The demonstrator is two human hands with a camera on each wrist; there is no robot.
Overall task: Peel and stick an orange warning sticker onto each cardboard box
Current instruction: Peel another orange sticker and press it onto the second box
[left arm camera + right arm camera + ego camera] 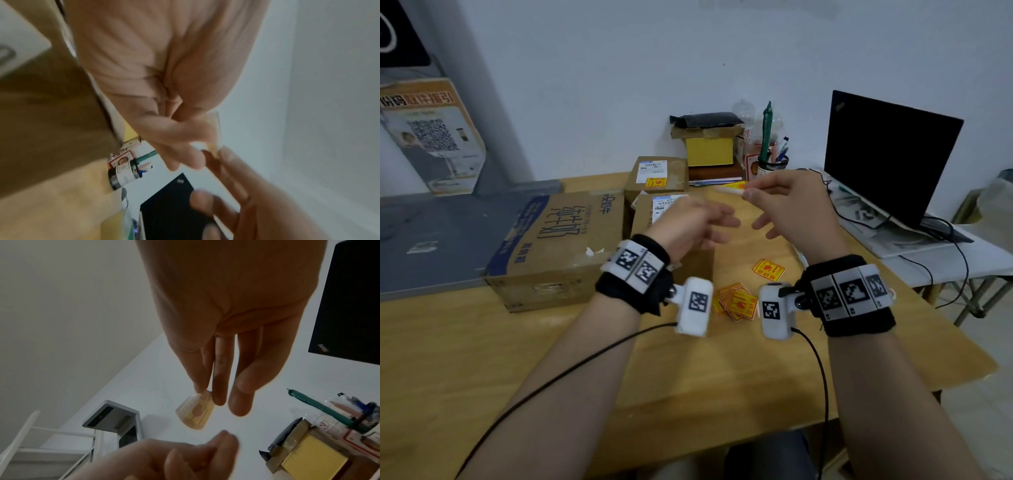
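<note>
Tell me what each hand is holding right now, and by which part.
The right hand pinches an orange warning sticker by one edge between thumb and fingertips, the rest hanging free. The left hand holds nothing.

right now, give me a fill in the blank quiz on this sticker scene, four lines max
1. The sticker in the air is pinched by the ____ hand.
2. The left hand holds ____.
3. The small box farthest back already has an orange ____ on it.
4. The spare stickers lie on the ____.

Missing words: right; nothing; sticker; table
</note>
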